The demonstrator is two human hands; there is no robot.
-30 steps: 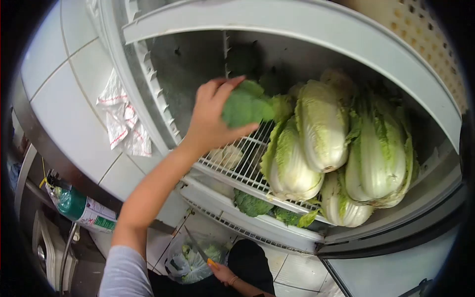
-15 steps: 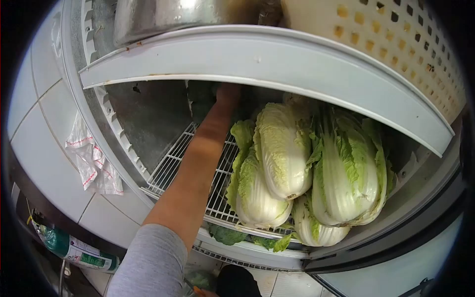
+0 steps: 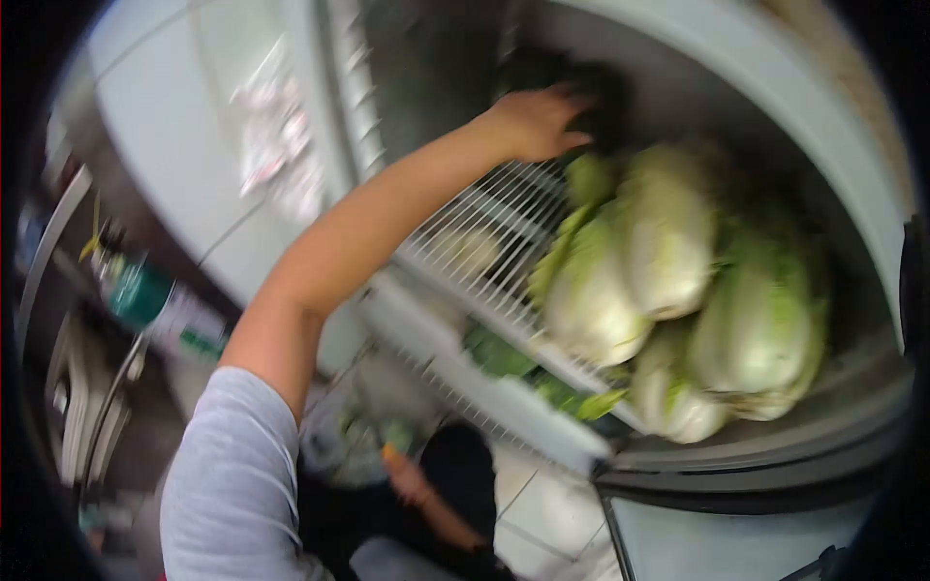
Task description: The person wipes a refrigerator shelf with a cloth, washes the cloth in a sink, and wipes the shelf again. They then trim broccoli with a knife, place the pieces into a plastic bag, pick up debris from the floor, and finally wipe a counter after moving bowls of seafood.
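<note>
My left hand (image 3: 542,121), bare below a grey sleeve, reaches over the wire shelf (image 3: 499,208) inside a fridge. Its thumb and fingers are apart, right at a dark, blurred bulky thing (image 3: 608,105) at the back. Beside it on the right lie several napa cabbages (image 3: 668,237), pale white at the base with green leaves. Low in the view, near my dark-clothed knees, my right hand (image 3: 412,481) is closed around an orange-handled tool (image 3: 390,453). The far end of this tool is blurred over a bag of greenery (image 3: 358,436) on the floor.
Dark green leafy vegetables (image 3: 499,353) show below the wire shelf. The fridge door (image 3: 717,542) stands open at the lower right. Left of the fridge, a crumpled plastic bag (image 3: 281,140) hangs against white tiles, with a green bottle (image 3: 140,295) farther left.
My left hand has come partly out from the dark back of the shelf, its fingers now showing. The view has tilted and shifted, bringing my right hand and knees into sight.
</note>
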